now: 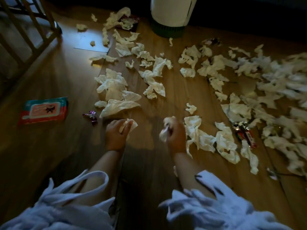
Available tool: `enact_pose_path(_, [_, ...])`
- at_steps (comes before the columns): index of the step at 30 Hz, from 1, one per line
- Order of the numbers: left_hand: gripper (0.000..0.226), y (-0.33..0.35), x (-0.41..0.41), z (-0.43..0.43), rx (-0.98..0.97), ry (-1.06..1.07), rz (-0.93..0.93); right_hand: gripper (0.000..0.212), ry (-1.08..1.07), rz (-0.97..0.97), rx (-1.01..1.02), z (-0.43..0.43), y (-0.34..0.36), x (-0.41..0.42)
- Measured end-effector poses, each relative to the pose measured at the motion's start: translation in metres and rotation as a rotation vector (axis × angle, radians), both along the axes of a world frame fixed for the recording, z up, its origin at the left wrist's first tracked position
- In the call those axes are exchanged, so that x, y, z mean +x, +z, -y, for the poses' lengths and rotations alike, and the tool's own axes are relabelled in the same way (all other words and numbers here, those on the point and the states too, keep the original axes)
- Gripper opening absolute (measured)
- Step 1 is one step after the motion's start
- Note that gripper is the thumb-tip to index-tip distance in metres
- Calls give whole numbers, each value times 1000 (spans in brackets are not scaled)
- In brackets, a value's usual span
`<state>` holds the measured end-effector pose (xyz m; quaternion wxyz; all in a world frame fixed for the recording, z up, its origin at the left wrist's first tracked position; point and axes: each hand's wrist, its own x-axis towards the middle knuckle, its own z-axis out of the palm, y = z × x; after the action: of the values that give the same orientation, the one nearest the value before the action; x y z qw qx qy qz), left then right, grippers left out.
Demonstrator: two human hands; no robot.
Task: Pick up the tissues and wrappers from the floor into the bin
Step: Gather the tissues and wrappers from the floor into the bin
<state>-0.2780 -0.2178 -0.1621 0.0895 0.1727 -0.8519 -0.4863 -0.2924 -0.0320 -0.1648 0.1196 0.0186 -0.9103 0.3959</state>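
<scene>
At the far left of the wooden floor (pixel 49 155) lay a flat wipes packet (pixel 44 110), teal and red with a pale label. Just right of it sat a small purple foil wrapper (pixel 91 115), twisted and shiny. Beyond that a heap of tissues (pixel 114 92) spread out, off-white, creased and crumpled, some opened into broad sheets and others balled small. The left hand (pixel 116 135) was low over the floor, its grip closed on a crumpled tissue (pixel 131 126) that poked out past the fingers. The right hand (pixel 175 138) was beside it, its grip closed round a tissue wad (pixel 166 130) bulging above and below the fist. At the floor's far edge, past the middle, stood the bin (pixel 171 15), white-lined over a dark green base. Right of the hands lay a red and silver wrapper (pixel 244 133) among more tissues, which thickened and blurred towards the right edge.
</scene>
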Motion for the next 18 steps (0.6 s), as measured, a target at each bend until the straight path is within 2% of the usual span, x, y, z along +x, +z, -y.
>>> enact_pose_path(3, [29, 1, 2, -38, -53, -205, 38, 35, -314, -36, -83, -48, 31, -32])
enact_pose_path(6, [42, -2, 9, -88, -158, -526, 16, 49, -433, -24, -101, -110, 34, -41])
enact_pose_path(8, [56, -5, 15, -121, -227, -771, 55, 50, -490, 42, -98, -144, 25, -31])
enact_pose_path(10, [68, -9, 21, -144, -415, -940, 131, 53, -544, 166, -71, -168, 5, -19])
enact_pose_path(12, [70, -15, 26, -153, -565, -987, 196, 74, -546, 403, 11, -180, -16, -8])
enact_pose_path(14, [63, -18, 31, -149, -584, -969, 207, 88, -471, 558, 161, -180, -31, 2])
enact_pose_path(16, [52, -20, 32, -142, -551, -942, 172, 82, -422, 517, 275, -171, -40, 8])
enact_pose_path(18, [40, -18, 25, -138, -469, -821, 92, 67, -400, 408, 303, -160, -41, 12])
